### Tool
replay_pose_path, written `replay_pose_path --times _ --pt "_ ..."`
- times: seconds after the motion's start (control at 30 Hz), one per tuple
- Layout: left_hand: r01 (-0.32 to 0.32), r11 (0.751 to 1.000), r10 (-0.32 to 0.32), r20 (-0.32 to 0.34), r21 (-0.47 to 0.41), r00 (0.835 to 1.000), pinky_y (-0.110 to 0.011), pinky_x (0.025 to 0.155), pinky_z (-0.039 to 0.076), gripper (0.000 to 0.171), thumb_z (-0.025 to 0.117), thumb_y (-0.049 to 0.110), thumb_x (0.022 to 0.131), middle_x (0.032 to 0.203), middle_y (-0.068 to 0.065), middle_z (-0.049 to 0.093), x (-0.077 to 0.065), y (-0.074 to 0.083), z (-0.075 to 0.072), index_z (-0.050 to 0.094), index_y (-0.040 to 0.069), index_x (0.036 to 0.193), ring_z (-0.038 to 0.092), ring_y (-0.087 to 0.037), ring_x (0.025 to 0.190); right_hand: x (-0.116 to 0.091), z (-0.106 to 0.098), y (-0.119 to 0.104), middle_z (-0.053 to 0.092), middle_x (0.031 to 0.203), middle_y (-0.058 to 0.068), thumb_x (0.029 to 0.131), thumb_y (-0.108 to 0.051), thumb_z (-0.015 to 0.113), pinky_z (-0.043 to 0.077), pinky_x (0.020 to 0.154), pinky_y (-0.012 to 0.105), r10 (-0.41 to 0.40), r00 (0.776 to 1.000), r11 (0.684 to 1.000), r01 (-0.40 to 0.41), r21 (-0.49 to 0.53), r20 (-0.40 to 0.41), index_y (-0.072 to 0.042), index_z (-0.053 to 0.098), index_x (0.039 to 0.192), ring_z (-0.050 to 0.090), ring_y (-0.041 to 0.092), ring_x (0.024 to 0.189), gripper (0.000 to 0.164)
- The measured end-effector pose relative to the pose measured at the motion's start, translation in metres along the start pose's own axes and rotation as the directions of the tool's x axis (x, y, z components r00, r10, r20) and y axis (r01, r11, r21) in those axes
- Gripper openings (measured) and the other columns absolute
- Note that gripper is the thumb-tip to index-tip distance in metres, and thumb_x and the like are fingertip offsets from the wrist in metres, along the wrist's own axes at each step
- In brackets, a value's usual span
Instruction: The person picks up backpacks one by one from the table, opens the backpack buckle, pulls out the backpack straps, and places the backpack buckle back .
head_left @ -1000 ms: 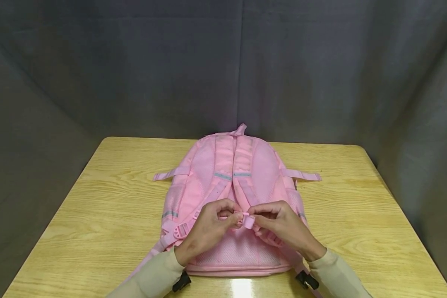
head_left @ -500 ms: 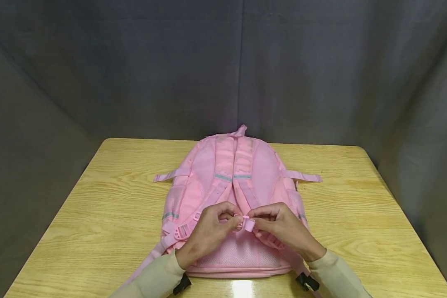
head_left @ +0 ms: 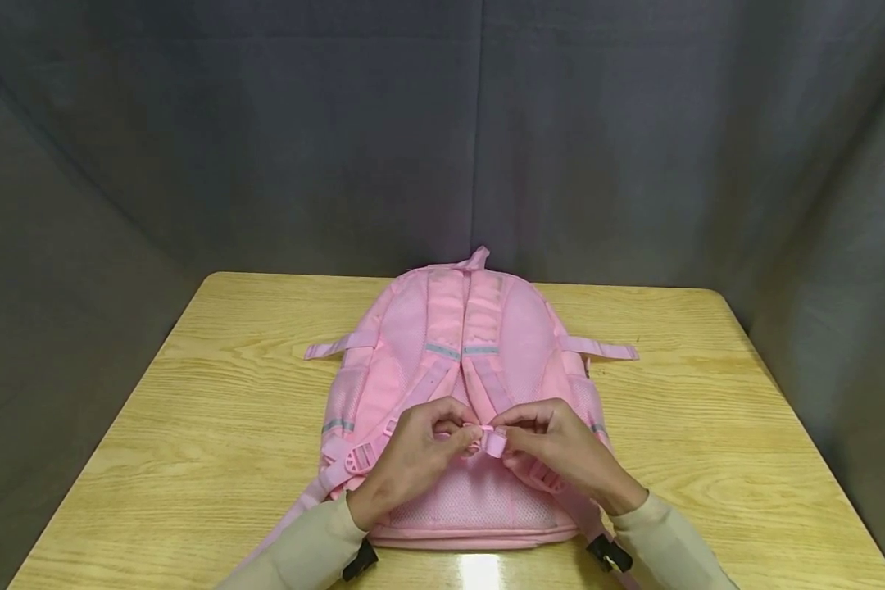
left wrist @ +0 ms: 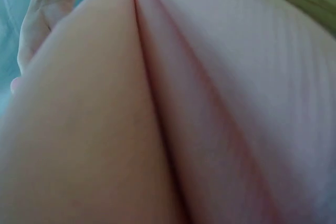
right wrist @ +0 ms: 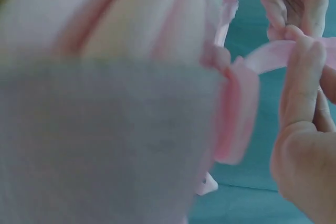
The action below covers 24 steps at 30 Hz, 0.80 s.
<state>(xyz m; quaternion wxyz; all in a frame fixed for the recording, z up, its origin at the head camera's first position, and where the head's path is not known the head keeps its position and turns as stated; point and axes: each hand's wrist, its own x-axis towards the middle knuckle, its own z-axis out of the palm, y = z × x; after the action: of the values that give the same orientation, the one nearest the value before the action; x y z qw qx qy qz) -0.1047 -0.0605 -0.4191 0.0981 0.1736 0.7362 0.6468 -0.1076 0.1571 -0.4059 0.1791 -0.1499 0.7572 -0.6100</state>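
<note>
A pink backpack (head_left: 487,500) lies on the table with its shoulder-strap side up. Above its lower middle, my left hand (head_left: 409,459) pinches one side of a small pink buckle (head_left: 475,447) between thumb and fingers. My right hand (head_left: 564,451) pinches the pink webbing at the other side, and a short loop of webbing (head_left: 495,443) hangs between the hands. Fingertips partly hide the buckle. In the right wrist view, pink webbing (right wrist: 270,56) runs to the fingers of my right hand (right wrist: 304,129). Blurred skin and pink cloth fill most of the left wrist view.
The wooden table (head_left: 214,410) extends on both sides of the backpack. Side straps (head_left: 601,348) lie spread out left and right. A lower strap with an adjuster (head_left: 361,459) runs under my left forearm. A dark curtain (head_left: 339,147) hangs behind.
</note>
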Motion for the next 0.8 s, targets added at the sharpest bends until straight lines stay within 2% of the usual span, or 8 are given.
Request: replay_pose_path --times 0.07,0.17,0.33,0.5,0.6,0.73,0.8 --pt "-0.012 0.999 0.012 -0.008 0.039 1.000 -0.029 0.069 0.059 0.009 0.071 0.009 0.092 0.081 -0.011 0.070 0.000 0.000 0.000 0.067 0.001 0.093 0.069 -0.014 0.074 0.000 -0.001 -0.004 0.072 0.084 0.011 0.096 -0.016 0.064 0.057 0.061 0.026 0.018 1.000 0.999 -0.018 -0.042 0.001 0.003 0.073 0.104 0.067 0.011 0.070 0.022" --pt "-0.056 0.987 0.061 -0.027 0.150 0.998 -0.024 0.070 0.057 0.005 0.072 0.009 0.090 0.078 -0.003 0.069 -0.001 0.002 0.000 0.069 0.006 0.089 0.067 -0.010 0.073 -0.001 -0.003 -0.008 0.070 0.076 0.012 0.097 -0.022 0.064 0.052 0.049 0.026 0.064 0.998 0.995 -0.062 -0.073 0.027 0.001 0.074 0.097 0.063 0.013 0.059 0.024" --pt "-0.145 0.938 0.165 -0.038 0.315 0.986 -0.025 0.075 0.056 0.008 0.076 0.010 0.087 0.075 0.006 0.068 -0.004 0.006 0.002 0.069 0.013 0.084 0.062 -0.003 0.072 -0.002 -0.006 -0.012 0.067 0.069 0.006 0.094 -0.021 0.067 0.042 0.042 0.021 0.132 0.989 0.988 -0.126 -0.093 0.068 -0.002 0.075 0.094 0.057 0.011 0.054 0.021" --pt "-0.171 0.895 0.210 -0.053 0.412 0.976 -0.022 0.068 0.053 0.010 0.078 0.013 0.085 0.072 0.010 0.065 -0.007 0.008 0.005 0.068 0.016 0.082 0.059 0.000 0.069 -0.004 -0.004 -0.017 0.071 0.071 0.008 0.093 -0.014 0.066 0.038 0.041 0.018 0.095 0.990 0.982 -0.076 -0.172 0.104 -0.001 0.075 0.092 0.054 0.008 0.053 0.016" --pt "-0.179 0.871 0.236 -0.070 0.458 0.969 -0.020 0.064 0.051 0.011 0.079 0.015 0.085 0.071 0.011 0.064 -0.009 0.009 0.006 0.068 0.016 0.082 0.057 0.000 0.068 -0.005 -0.001 -0.020 0.073 0.072 0.011 0.093 -0.011 0.065 0.044 0.042 0.020 0.070 0.991 0.980 -0.047 -0.191 0.117 0.000 0.075 0.090 0.064 0.015 0.057 0.016" --pt "-0.181 0.855 0.246 -0.072 0.486 0.967 -0.019 0.064 0.051 0.011 0.079 0.016 0.085 0.071 0.011 0.064 -0.010 0.010 0.008 0.068 0.016 0.082 0.057 0.000 0.069 -0.008 0.003 -0.023 0.072 0.068 0.005 0.094 -0.008 0.065 0.047 0.043 0.020 0.038 0.995 0.968 -0.014 -0.249 0.093 -0.003 0.075 0.086 0.069 0.023 0.060 0.015" --pt "-0.180 0.851 0.245 -0.071 0.493 0.967 -0.021 0.065 0.052 0.011 0.079 0.016 0.084 0.072 0.011 0.065 -0.010 0.010 0.008 0.069 0.016 0.082 0.058 0.000 0.069 -0.009 0.004 -0.023 0.071 0.065 0.000 0.094 -0.008 0.065 0.044 0.042 0.019 0.010 0.997 0.952 0.014 -0.307 0.077 -0.006 0.075 0.083 0.066 0.020 0.055 0.015"
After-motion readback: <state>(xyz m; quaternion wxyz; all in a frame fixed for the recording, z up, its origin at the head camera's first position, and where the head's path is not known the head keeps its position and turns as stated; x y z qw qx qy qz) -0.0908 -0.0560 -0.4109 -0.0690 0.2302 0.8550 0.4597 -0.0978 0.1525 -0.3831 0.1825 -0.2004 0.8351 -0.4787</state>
